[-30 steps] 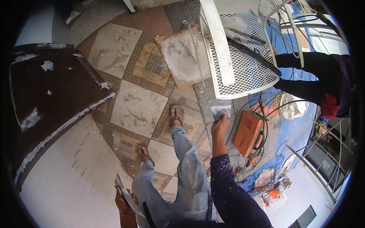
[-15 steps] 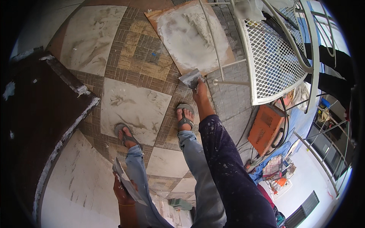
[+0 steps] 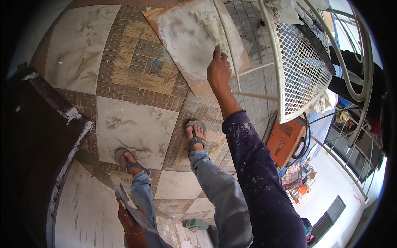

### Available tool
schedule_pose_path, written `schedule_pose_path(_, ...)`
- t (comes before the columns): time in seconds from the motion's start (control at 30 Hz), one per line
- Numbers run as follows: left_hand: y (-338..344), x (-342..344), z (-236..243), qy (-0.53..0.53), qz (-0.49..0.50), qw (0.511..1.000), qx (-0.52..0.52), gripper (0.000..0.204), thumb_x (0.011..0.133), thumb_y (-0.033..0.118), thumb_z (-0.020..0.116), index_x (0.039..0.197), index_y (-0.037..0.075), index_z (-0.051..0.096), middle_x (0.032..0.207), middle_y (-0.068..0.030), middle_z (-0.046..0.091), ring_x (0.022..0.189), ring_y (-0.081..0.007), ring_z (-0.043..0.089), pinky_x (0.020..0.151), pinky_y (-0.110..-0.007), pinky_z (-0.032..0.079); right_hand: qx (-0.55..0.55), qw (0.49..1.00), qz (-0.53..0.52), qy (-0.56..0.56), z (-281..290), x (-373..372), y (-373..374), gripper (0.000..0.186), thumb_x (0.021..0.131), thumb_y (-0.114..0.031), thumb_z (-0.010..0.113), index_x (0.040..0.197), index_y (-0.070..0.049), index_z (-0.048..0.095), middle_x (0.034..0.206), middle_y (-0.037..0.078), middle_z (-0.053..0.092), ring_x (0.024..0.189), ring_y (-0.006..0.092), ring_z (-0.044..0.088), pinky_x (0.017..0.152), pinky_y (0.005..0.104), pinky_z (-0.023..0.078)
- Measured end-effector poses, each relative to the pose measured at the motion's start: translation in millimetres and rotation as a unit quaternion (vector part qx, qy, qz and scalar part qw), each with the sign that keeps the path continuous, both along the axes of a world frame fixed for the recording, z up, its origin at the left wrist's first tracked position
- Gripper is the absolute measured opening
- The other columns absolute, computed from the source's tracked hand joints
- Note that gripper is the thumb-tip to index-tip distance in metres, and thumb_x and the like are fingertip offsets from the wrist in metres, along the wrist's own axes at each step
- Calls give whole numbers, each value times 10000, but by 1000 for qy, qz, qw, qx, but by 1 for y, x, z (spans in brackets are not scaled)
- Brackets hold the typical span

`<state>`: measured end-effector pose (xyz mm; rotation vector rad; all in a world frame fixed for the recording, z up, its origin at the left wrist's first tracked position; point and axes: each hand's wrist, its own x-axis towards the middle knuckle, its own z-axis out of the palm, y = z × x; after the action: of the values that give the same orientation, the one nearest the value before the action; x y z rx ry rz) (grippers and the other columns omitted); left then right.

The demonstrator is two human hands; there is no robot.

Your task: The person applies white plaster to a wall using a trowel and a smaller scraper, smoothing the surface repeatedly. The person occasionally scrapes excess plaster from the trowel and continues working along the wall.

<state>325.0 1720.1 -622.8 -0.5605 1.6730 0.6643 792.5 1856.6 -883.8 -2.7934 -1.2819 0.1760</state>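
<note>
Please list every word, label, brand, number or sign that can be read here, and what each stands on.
No text reads clearly enough to quote.
Orange box-shaped machine: dark marking on its side, too small and blurred.
White plastic bag: small dark print, too small.
Red-and-white item: any print is too small.
None shows on the flat metal tool in the left hand.

No word can be read with certainty. On the side of the orange machine (image 3: pixel 284 136) stands dark lettering (image 3: pixel 281 145), small and slanted. The white plastic bag (image 3: pixel 286 13) on the mesh chair (image 3: pixel 304 51) carries a dark printed mark, also not legible.
</note>
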Motion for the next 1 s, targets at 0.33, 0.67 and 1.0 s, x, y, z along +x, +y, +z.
schedule_pose_path(0.33,-4,-24,-16,51,-124,991,-27,450,974,510,385,1010,92,548,801,-75,558,639,-200,525,549,-328,403,-8,994,106,11,-11,-7,35,284,867,-80,500,1143,-54,563,1054,135,577,959,330,582,813,476,464)
schedule_pose_path(0.67,22,-4,-9,-59,-203,972,104,515,963,411,464,1371,99,428,1307,-87,517,1186,-244,514,1015,-396,415,26,997,58,-31,-9,9,67,244,847,-37,487,1067,-55,590,1086,132,594,1018,321,573,864,470,447)
schedule_pose_path(1.0,38,22,-6,-99,-168,977,91,484,961,338,480,1370,85,418,1295,-92,524,1188,-240,522,1013,-402,423,115,987,82,-71,-29,15,68,182,828,-62,529,1001,-42,585,1000,105,596,976,292,577,835,430,443)
